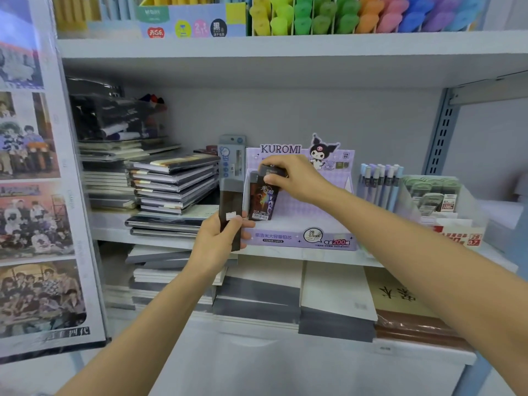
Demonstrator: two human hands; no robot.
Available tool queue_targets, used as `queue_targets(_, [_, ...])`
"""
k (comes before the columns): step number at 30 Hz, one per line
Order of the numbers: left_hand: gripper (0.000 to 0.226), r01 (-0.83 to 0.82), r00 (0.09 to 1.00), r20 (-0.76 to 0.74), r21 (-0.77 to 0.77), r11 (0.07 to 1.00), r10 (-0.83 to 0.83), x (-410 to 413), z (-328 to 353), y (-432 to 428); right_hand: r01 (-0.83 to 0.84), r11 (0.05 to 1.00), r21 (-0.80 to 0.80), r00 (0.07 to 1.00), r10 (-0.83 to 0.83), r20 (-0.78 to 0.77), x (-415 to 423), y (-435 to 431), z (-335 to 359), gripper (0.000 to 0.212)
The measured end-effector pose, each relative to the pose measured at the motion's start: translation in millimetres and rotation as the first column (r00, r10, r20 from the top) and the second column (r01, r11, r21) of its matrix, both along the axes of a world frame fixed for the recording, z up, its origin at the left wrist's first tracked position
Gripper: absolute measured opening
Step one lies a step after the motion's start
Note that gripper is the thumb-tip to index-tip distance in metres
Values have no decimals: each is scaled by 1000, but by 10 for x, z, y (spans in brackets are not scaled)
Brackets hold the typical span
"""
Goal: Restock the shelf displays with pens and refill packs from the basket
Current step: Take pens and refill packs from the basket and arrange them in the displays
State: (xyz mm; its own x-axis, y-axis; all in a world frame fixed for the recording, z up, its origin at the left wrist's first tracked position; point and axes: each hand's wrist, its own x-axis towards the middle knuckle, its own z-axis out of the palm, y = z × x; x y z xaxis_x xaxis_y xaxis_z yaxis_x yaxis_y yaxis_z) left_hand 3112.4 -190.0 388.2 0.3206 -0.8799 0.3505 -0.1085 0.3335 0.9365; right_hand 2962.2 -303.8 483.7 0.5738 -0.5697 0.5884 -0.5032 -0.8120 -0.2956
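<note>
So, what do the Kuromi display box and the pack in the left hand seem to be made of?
Kuromi display box: printed cardboard, likely matte; folded flat panels and a die-cut header. The pack gripped by the left hand: probably clear plastic sleeve, glossy; dark contents show through under a grey top.

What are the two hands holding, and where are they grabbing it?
The left hand grips a tall dark pack round its lower end. The right hand pinches the top of a printed refill pack in the purple Kuromi box.
</note>
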Motion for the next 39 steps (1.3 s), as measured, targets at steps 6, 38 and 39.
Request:
queue_targets(6, [19, 32, 999, 18, 11, 999, -32, 31, 0, 2, -41, 995, -88, 999, 43, 17, 66, 37, 15, 31])
queue_targets(38, [25, 90, 905, 420, -31, 995, -69, -260, 218, 148, -278, 880, 384, 930, 146, 338, -240, 421, -81, 27])
queue_targets(39, [34, 81, 892, 449, -43, 996, -53, -247, 207, 142, -268, 892, 363, 936, 153, 316, -275, 399, -76, 22])
